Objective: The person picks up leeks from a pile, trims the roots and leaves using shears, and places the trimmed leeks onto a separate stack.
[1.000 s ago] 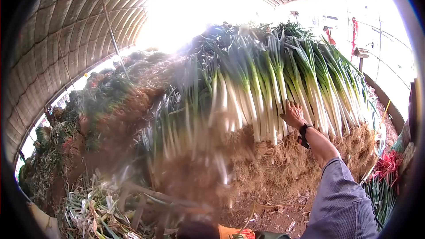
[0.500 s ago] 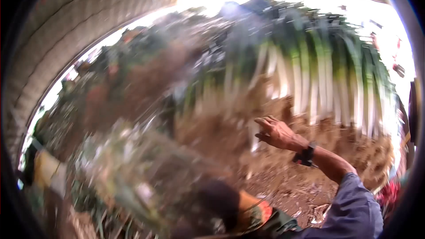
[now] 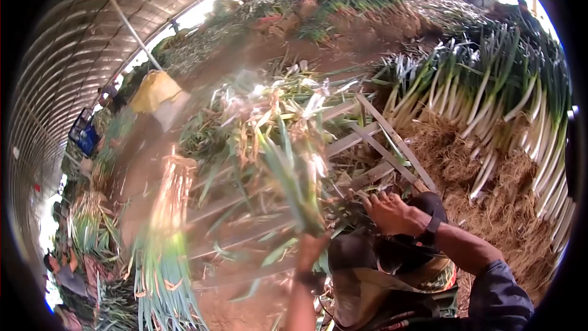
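My left hand (image 3: 312,246), smeared by motion, is closed around a few long green onion leaves (image 3: 286,187) that stick up and away from it. To its right, my right hand (image 3: 393,211) is over the dark-covered knee area, fingers loosely bent and apart, with nothing visible in them. Behind the hands lies a loose heap of green and dry onion leaves (image 3: 245,116) on a wooden slat frame (image 3: 398,141). At the right, a long row of green onions (image 3: 490,101) shows white stalks and earthy roots (image 3: 484,165).
A bundle of green onions (image 3: 165,227) lies on the soil at left. A pole bears a yellow-white bag (image 3: 158,95). Farther left are a blue crate (image 3: 84,135) and a person (image 3: 70,279). More onion piles (image 3: 343,0) stand at the back beneath an arched roof (image 3: 92,30).
The view has swung leftward, bringing the slat frame and bundle into sight. My right hand has drawn back from beside the onion row toward my knees. My left hand has come into view with leaves.
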{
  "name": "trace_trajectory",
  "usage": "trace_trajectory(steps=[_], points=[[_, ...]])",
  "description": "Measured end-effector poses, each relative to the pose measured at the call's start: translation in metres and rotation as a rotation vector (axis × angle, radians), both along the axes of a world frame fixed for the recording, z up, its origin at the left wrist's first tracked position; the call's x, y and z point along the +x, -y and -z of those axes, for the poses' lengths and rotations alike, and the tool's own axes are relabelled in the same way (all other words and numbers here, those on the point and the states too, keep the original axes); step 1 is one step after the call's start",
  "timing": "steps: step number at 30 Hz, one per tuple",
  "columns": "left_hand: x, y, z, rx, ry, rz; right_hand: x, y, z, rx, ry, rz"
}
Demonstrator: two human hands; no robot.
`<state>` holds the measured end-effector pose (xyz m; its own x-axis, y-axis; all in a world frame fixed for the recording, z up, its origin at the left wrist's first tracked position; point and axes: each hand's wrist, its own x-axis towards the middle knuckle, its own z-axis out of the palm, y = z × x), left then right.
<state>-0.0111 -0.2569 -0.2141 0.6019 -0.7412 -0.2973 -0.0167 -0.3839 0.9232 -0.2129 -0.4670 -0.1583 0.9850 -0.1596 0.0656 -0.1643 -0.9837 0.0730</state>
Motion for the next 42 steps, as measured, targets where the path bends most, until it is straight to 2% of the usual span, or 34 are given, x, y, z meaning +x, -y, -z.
trace_trajectory(steps=[3, 5, 6, 8, 9, 10, 11, 13, 14, 15, 17, 18, 20, 21, 22, 23, 24, 25, 26, 27, 28, 29, 30, 31, 33, 34, 37, 39, 41, 42], points=[[0.01, 0.008, 0.027, 0.166, 0.156, 0.04, 0.009, -0.008, 0.053, -0.287, 0.074, -0.046], [0.013, 0.01, 0.053, 0.286, 0.252, 0.077, 0.023, -0.016, 0.089, -0.163, -0.134, 0.179], [0.015, 0.01, 0.069, 0.246, 0.256, 0.029, 0.019, -0.016, 0.081, -0.222, -0.091, 0.124], [0.023, 0.01, 0.104, 0.175, 0.247, -0.041, 0.022, -0.01, 0.064, 0.035, -0.144, 0.15], [0.024, 0.012, 0.091, 0.146, 0.233, -0.066, 0.029, -0.011, 0.03, 0.165, -0.171, 0.162], [0.022, 0.014, 0.079, 0.197, 0.325, -0.169, 0.035, -0.006, -0.008, 0.478, -0.282, 0.246], [0.025, 0.015, 0.054, 0.215, 0.325, -0.192, 0.04, 0.006, -0.007, 0.587, -0.334, 0.238], [0.039, 0.01, 0.024, 0.256, 0.332, -0.233, 0.051, 0.016, -0.035, 0.864, -0.256, 0.211], [0.05, 0.006, 0.033, 0.224, 0.364, -0.247, 0.054, 0.018, -0.045, 0.952, -0.159, 0.192], [0.055, 0.004, 0.018, 0.233, 0.296, -0.214, 0.06, 0.025, -0.041, 1.026, -0.18, 0.15], [0.069, 0.001, -0.008, 0.248, 0.16, -0.152, 0.078, 0.031, -0.036, 0.98, -0.264, 0.19], [0.085, -0.001, 0.001, 0.288, 0.123, -0.067, 0.09, 0.032, -0.034, 1.076, -0.273, 0.184], [0.11, 0.007, -0.005, 0.292, 0.266, -0.011, 0.125, 0.032, -0.029, 1.202, -0.334, 0.185], [0.126, 0.016, -0.017, 0.186, 0.276, -0.039, 0.145, 0.032, -0.025, 1.229, -0.387, 0.192], [0.141, 0.025, -0.029, 0.079, 0.287, -0.06, 0.17, 0.031, -0.025, 1.157, -0.363, 0.07], [0.163, 0.038, -0.052, -0.131, 0.234, -0.128, 0.205, 0.029, -0.034, 0.982, -0.251, -0.152], [0.191, 0.053, -0.095, -0.122, 0.342, -0.157, 0.242, 0.029, -0.044, 0.756, -0.087, -0.356], [0.186, 0.054, -0.165, -0.167, 0.266, -0.303, 0.272, 0.028, -0.061, 0.672, 0.022, -0.414], [0.195, 0.049, -0.213, -0.15, 0.458, -0.3, 0.298, 0.03, -0.08, 0.637, 0.092, -0.444], [0.205, 0.045, -0.26, -0.122, 0.653, -0.314, 0.318, 0.032, -0.108, 0.686, 0.145, -0.423], [0.238, 0.032, -0.267, -0.299, 0.947, -0.361, 0.331, 0.036, -0.131, 0.802, 0.177, -0.354], [0.213, 0.018, -0.297, -0.397, 0.99, -0.46, 0.338, 0.038, -0.15, 0.933, 0.19, -0.263], [0.202, 0.0, -0.313, -0.354, 1.223, -0.556, 0.339, 0.034, -0.164, 1.037, 0.194, -0.177], [0.196, -0.017, -0.318, -0.308, 1.46, -0.643, 0.322, 0.019, -0.183, 1.165, 0.122, 0.103], [0.182, -0.055, -0.289, -0.201, 1.516, -0.612, 0.313, 0.022, -0.175, 0.721, -0.169, 0.019], [0.173, -0.077, -0.27, -0.155, 1.549, -0.603, 0.296, 0.015, -0.172, 0.785, -0.192, 0.044], [0.126, -0.138, -0.165, 0.108, 1.19, -0.531, 0.237, 0.008, -0.129, 0.956, -0.242, 0.038], [0.08, -0.176, -0.096, 0.364, 0.965, -0.538, 0.195, 0.013, -0.095, 0.936, -0.295, 0.032], [0.034, -0.233, 0.006, 0.238, 0.929, -0.486, 0.155, 0.009, -0.095, 0.967, -0.334, 0.053], [0.0, -0.249, 0.035, 0.216, 0.849, -0.447, 0.137, 0.011, -0.089, 1.017, -0.301, 0.051]])
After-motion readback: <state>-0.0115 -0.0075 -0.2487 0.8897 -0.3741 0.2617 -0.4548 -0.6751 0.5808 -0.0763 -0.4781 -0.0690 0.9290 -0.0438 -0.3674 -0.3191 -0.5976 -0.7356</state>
